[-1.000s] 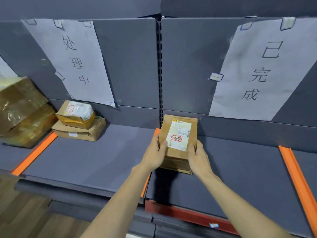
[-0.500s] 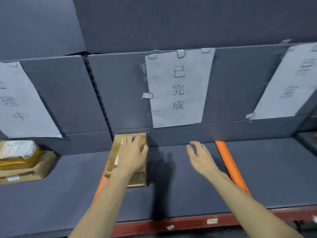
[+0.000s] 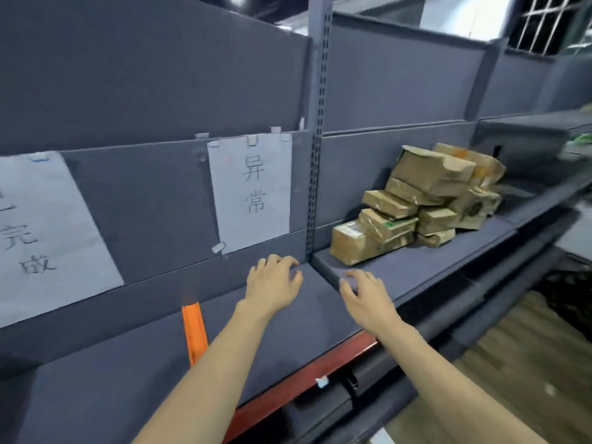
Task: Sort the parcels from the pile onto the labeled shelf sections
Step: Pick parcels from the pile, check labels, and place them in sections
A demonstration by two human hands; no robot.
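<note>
A pile of brown cardboard parcels (image 3: pixel 416 206) lies on the grey shelf (image 3: pixel 288 331) to the right of the upright post. My left hand (image 3: pixel 272 285) hovers over the shelf section under the paper label 异常 (image 3: pixel 253 190), fingers loosely curled and holding nothing. My right hand (image 3: pixel 366 299) hovers beside it near the step between shelf boards, fingers relaxed and empty. Both hands are well short of the pile. A second paper label (image 3: pixel 41 235) hangs at the far left.
An orange divider strip (image 3: pixel 193 328) splits the shelf sections left of my left arm. A perforated grey post (image 3: pixel 315 139) separates the labelled bay from the pile's bay. A red beam (image 3: pixel 304 376) edges the shelf front. Wooden floor (image 3: pixel 512 363) lies lower right.
The view has swung right, away from the parcel that my left hand had laid on the shelf. Both hands are now empty and have moved right toward the pile.
</note>
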